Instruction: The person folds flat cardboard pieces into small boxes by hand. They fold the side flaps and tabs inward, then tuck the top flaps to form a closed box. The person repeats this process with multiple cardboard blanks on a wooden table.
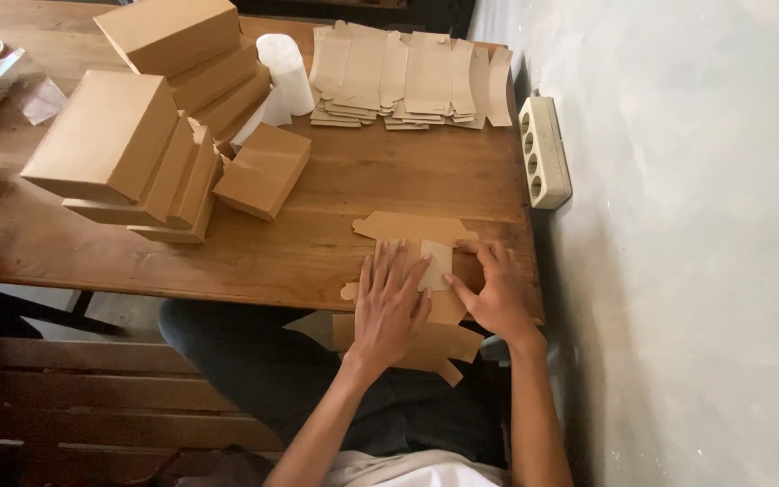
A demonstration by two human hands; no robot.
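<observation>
On table edge, flat brown carton blank [426,271] underhand.

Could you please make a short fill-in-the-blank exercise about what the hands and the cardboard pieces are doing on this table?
1. Both hands press a flat cardboard blank onto the wooden ____.
2. The left hand lies with its palm facing ____.
3. The stack of unfolded blanks lies at the table's ____ edge.
4. The power strip is mounted on the ____.

Missing words: table; down; far; wall
</observation>
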